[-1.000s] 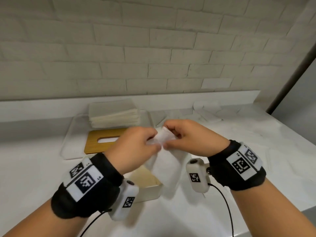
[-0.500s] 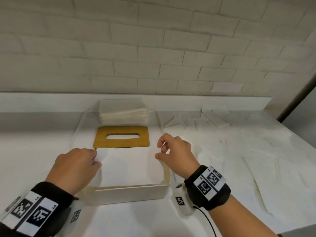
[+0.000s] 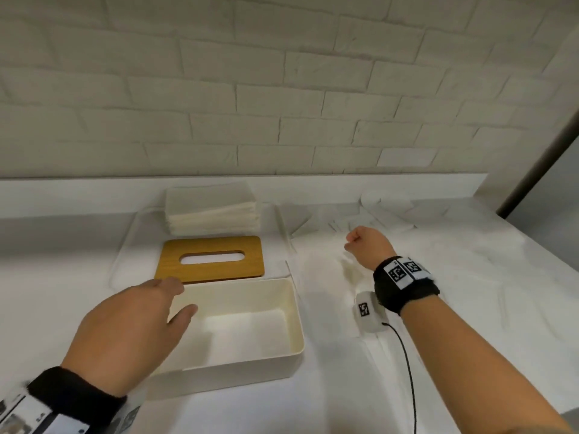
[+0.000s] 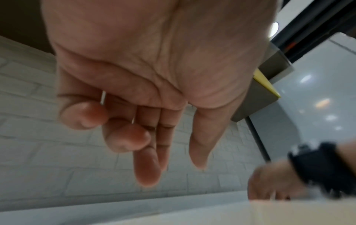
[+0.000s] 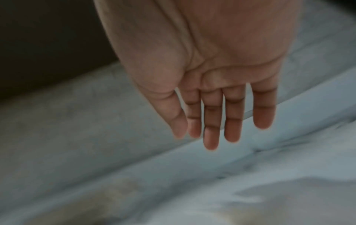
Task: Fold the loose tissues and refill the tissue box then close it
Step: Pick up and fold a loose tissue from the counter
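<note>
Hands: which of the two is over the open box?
The left hand, fingers spread above the box; the right hand reaches over the loose tissues.

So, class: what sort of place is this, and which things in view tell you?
Probably an indoor counter or workbench set against a wall: a white worktop with a raised back ledge, and a white-painted brick wall behind it. Which room it is cannot be told.
</note>
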A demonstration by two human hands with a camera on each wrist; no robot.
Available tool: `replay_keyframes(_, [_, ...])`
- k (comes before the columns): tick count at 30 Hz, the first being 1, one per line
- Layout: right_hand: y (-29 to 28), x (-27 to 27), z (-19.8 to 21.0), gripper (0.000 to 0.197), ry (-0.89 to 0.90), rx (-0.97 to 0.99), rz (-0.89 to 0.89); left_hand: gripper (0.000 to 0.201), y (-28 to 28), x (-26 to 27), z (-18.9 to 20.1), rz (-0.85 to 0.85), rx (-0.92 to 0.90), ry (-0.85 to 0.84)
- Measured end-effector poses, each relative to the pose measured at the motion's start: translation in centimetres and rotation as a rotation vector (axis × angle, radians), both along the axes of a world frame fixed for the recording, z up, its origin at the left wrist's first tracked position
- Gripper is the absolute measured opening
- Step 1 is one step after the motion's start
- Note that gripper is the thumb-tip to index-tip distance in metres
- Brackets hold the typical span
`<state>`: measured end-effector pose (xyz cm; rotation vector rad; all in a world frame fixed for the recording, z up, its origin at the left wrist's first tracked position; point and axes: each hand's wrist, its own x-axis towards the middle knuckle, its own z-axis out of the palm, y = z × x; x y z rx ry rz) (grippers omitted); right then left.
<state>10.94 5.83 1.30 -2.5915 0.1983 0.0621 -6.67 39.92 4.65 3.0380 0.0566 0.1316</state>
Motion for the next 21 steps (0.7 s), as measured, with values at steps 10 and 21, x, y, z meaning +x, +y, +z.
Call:
replay_keyframes(10, [-6.5,7.5,-4.5,0.064,0.328,-0.341,0.093,0.013,-12.2,2.1,3.3,-0.299,-0.668,0.011])
replay_keyframes(21, [-8.2,8.4,-3.4,0.037,0.318,-0.257,0.325,0.014,-24.6,7.3,-0.4,-0.263,-0.749,0.097])
